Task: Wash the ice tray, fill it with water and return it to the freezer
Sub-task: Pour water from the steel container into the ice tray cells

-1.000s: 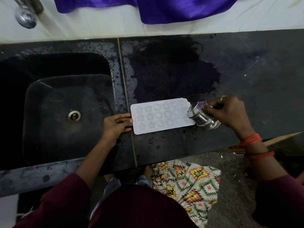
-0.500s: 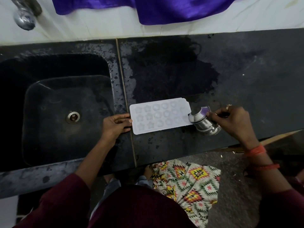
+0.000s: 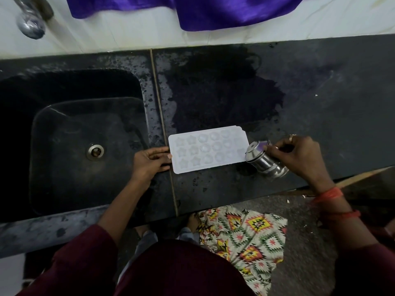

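Observation:
A white ice tray (image 3: pixel 208 149) with star and round moulds lies flat on the black counter (image 3: pixel 320 99), just right of the sink. My left hand (image 3: pixel 150 162) holds the tray's left edge, fingertips on it. My right hand (image 3: pixel 299 157) grips a small steel cup (image 3: pixel 264 160), tilted with its mouth towards the tray's right end. Whether water flows from it I cannot tell.
A black sink (image 3: pixel 81 142) with a metal drain (image 3: pixel 95 151) lies on the left, a tap (image 3: pixel 31 20) above it. Purple cloth (image 3: pixel 192 11) hangs on the white wall. Wet patches darken the counter. A patterned mat (image 3: pixel 245 238) covers the floor below.
My right hand with the steel cup has shifted slightly down and right along the tray's right end. My left hand and the tray have stayed in place.

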{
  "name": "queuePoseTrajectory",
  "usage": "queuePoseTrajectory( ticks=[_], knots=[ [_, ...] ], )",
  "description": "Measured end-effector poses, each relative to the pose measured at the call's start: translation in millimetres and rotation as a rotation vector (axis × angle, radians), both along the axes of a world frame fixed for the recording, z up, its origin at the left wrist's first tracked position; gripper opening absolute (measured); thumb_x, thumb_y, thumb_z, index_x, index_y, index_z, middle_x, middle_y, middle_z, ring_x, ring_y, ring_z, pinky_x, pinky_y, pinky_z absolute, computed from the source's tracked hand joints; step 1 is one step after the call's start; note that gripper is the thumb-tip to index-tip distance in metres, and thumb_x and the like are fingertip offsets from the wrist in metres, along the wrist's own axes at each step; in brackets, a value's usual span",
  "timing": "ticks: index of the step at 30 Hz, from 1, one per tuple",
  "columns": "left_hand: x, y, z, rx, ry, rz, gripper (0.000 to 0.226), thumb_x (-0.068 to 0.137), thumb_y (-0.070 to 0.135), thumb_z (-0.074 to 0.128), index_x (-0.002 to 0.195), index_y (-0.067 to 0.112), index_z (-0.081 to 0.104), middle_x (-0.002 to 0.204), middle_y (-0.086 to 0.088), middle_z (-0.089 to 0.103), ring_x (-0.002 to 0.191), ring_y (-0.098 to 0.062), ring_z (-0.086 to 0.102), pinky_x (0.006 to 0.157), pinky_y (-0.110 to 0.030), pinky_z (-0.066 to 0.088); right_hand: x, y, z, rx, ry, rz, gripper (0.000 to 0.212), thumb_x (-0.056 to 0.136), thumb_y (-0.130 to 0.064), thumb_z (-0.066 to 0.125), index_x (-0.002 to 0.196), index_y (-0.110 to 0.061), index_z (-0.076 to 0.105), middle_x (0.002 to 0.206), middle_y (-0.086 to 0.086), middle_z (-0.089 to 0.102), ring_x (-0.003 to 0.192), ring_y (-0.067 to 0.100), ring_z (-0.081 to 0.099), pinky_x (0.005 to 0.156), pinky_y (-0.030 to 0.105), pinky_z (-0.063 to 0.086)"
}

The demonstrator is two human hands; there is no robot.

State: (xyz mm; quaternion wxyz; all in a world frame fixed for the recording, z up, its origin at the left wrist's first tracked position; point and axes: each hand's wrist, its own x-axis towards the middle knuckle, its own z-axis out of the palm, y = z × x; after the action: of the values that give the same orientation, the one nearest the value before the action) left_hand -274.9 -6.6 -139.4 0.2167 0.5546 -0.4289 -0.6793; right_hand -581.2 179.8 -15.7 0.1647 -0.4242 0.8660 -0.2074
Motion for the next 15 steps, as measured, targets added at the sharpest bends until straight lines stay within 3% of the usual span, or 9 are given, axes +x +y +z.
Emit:
queuePoseTrajectory(
  ticks=[15],
  knots=[
    [-0.5, -1.7, -3.4, 0.008, -0.007, -0.004, 0.022, 0.081, 0.003, 0.079, 0.101, 0.008, 0.074, 0.089, -0.011, 0.077, 0.075, -0.015, 0.075, 0.066, -0.025, 0.061, 1.8, 2.0, 2.1, -0.002, -0.009, 0.005, 0.019, 0.079, -0.04, 0.08, 0.07, -0.027, 0.07, 0.065, -0.005, 0.067, 0.06, 0.001, 0.061, 0.061, 0.025, 0.049]
  ],
)
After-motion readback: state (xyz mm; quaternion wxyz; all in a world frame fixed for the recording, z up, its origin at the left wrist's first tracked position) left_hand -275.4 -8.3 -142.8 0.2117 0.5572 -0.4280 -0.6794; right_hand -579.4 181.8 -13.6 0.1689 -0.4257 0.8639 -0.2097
